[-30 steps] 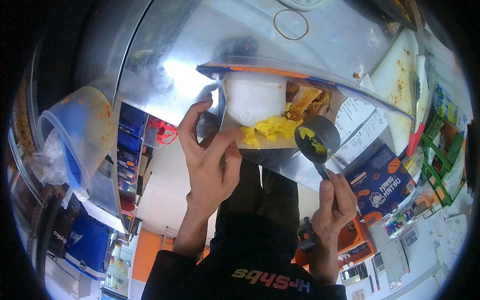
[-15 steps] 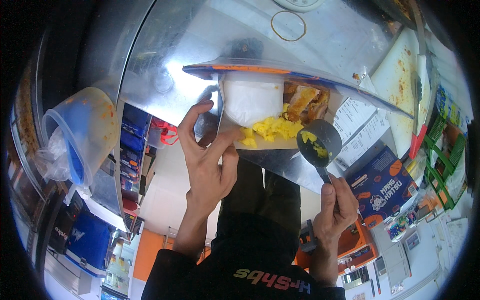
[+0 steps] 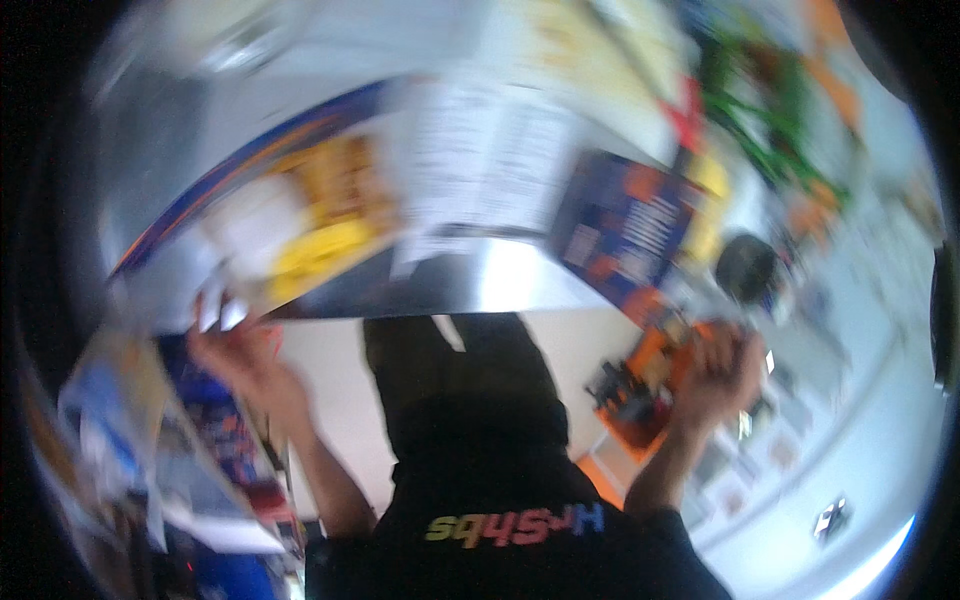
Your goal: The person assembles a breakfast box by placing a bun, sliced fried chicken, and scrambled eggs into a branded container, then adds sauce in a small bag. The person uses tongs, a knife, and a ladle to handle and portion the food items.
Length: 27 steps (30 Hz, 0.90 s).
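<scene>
The view is blurred by motion. At 10 o'clock on the tabletop [image 3: 512, 277] lies the open food box [image 3: 320, 116], dark blue and orange along its raised flap. Inside it, a white mound [image 3: 250, 228] sits at 9 o'clock, golden-brown breaded cutlet [image 3: 342, 178] at 1 o'clock and yellow scrambled egg [image 3: 322, 253] at 5 o'clock.

The left hand [image 3: 243, 350] is just beside the box's 7 o'clock corner, its fingers [image 3: 209, 318] parted a little, with bright gaps between them; I cannot tell whether they touch the cardboard.

The right hand [image 3: 718, 378], between 3 and 4 o'clock, is well apart from the box. Its fingers are curled in a narrow grip on the black scoop [image 3: 747, 267], whose round cup shows just beyond the hand at its 12 o'clock; blur hides the handle.

At 12 o'clock are printed paper slips [image 3: 482, 160], and at 2 o'clock a dark-blue carton [image 3: 622, 232] and, farther out, a green plastic rack [image 3: 765, 120].
</scene>
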{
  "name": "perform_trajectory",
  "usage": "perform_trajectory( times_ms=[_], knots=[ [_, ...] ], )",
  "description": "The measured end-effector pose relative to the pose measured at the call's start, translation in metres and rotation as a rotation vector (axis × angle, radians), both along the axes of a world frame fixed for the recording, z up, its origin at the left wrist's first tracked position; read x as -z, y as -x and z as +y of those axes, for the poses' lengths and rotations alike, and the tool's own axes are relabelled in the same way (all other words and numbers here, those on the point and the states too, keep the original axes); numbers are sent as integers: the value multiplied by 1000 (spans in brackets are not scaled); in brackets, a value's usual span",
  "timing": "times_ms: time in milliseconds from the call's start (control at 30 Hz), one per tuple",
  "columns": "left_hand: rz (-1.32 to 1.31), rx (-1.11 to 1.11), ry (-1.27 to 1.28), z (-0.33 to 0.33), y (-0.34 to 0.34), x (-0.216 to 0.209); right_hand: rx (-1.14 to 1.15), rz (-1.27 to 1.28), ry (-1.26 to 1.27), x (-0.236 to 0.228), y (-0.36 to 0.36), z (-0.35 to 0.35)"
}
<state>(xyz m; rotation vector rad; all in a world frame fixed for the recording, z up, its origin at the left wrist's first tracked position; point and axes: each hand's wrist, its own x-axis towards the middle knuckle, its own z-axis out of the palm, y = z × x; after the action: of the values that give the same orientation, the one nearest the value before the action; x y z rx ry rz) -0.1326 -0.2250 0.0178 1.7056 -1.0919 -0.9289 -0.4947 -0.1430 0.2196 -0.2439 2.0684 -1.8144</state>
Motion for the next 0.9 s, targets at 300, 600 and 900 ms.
perform_trajectory(
  times_ms=[300, 600, 900],
  knots=[
    [-53, 147, -38, -40, -22, 1, 18, 430, -779, 8, 169, 132],
    [-94, 478, -51, -86, -26, -12, -530, 192, -1080, 111, 310, 106],
    [-48, 507, -153, -95, -23, -31, -714, 947, -783, 58, 288, -13]
  ],
)
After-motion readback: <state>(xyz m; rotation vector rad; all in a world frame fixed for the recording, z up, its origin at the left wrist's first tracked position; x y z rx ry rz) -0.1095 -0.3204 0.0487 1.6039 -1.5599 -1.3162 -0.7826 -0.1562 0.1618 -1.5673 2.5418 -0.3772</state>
